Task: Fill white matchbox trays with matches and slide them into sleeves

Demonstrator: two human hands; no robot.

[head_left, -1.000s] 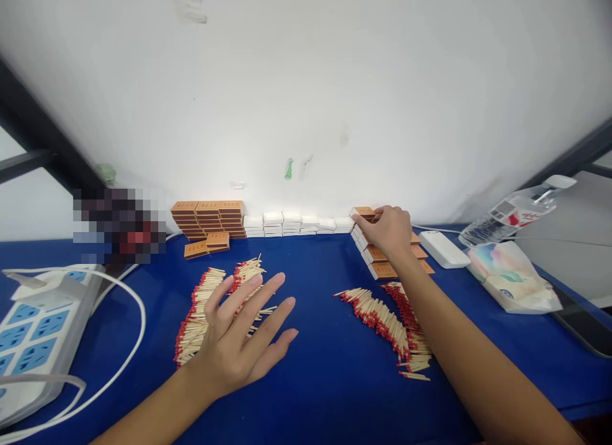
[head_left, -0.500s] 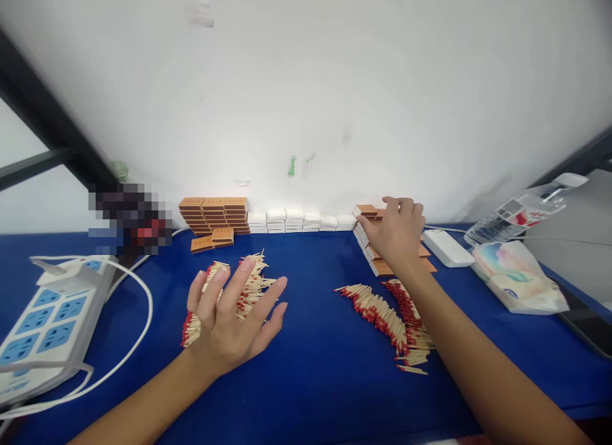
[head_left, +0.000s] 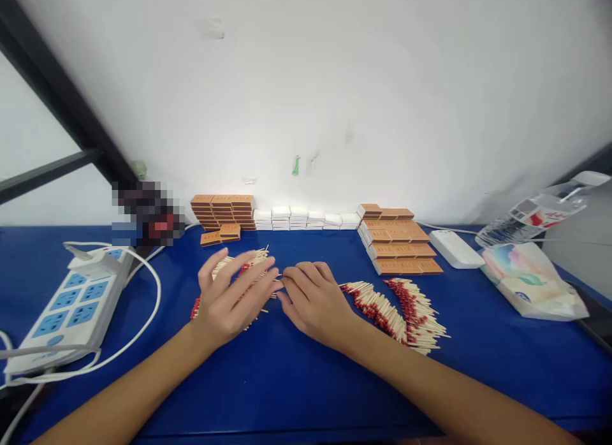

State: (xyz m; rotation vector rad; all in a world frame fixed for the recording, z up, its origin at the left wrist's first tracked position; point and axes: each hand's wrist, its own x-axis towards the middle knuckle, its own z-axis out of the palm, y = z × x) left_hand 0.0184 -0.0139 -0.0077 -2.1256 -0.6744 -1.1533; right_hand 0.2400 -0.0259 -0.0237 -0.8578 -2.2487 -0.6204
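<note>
My left hand [head_left: 234, 301] hovers over the left heap of red-tipped matches [head_left: 258, 259], hiding much of it. Its fingers are stretched out, with nothing visible in them. Right beside its fingertips is my right hand [head_left: 315, 301], with the fingers curled and pressed together. Whatever they may hold is hidden. To the right of that hand, more matches [head_left: 380, 311] lie in two curved bands on the blue table [head_left: 296, 394]. Behind them, orange matchboxes [head_left: 401, 248] rise in steps.
Against the wall stand a stack of orange matchboxes [head_left: 222, 209] and a row of white inner boxes [head_left: 299, 218]. A power strip [head_left: 71, 305] with looping white cable lies left. On the right are a white device [head_left: 456, 248], a tissue pack [head_left: 530, 282] and a plastic bottle [head_left: 530, 212].
My right hand has left the right-hand matchbox stack and come left and nearer, up to my left hand's fingertips. My left hand's fingers are less spread. The view has shifted slightly.
</note>
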